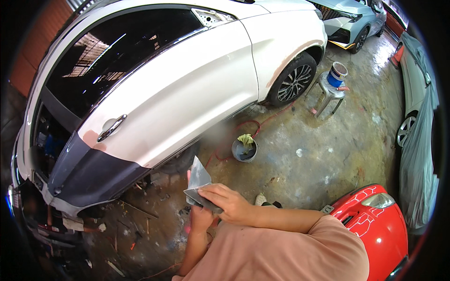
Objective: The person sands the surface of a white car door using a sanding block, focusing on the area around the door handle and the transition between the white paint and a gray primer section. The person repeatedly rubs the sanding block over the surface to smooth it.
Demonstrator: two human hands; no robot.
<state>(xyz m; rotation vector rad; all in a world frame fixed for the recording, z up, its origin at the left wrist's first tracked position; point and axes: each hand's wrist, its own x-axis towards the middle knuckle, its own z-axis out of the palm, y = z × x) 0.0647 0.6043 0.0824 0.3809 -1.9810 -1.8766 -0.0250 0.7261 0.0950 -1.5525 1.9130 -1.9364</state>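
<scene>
In front of my body I hold a thin, stiff-looking grey sheet (200, 177) with a pointed upper corner; a second edge or piece overlaps it lower down, and I cannot tell whether it is folded or two pieces. My right hand (229, 202) grips the lower part from the right, fingers laid over it. From below, my left hand (201, 218) is closed about its base, partly hidden, with a fingertip showing behind the left edge. Both hands are apart from the white car (197, 84), whose door has a handle (112, 128) and pinkish patches.
A bucket (245, 151) with a yellowish cloth stands beyond my hands, near a red hose (253, 122). A metal stool (329, 86) bears a blue can (337, 75). A red bumper (375, 220) lies at right. Several tools and scraps litter the floor at left, near another person's hand (102, 227).
</scene>
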